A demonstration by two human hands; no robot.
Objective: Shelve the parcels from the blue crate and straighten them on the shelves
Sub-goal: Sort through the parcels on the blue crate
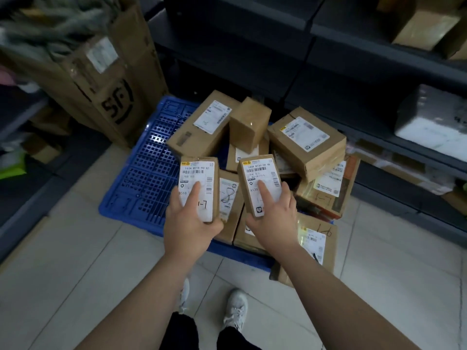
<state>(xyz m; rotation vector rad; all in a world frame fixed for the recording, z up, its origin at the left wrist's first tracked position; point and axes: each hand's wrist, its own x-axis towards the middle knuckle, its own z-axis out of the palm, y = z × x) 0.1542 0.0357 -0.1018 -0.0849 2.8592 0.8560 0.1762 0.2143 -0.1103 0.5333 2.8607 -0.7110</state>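
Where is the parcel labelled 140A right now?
Head view, centre: the 140A parcel is held in the right hand, beside the 163A parcel in the left hand, above the blue crate.

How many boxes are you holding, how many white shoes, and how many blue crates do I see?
Held boxes: 2
White shoes: 2
Blue crates: 1
Total: 5

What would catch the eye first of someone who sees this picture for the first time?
Two small brown cardboard parcels with white labels, held side by side at the centre: the parcel marked 163A in the left grip, the parcel marked 140A in the right grip. Behind them a heap of brown cardboard boxes lies on the blue plastic lattice crate on the floor, before dark metal shelves.
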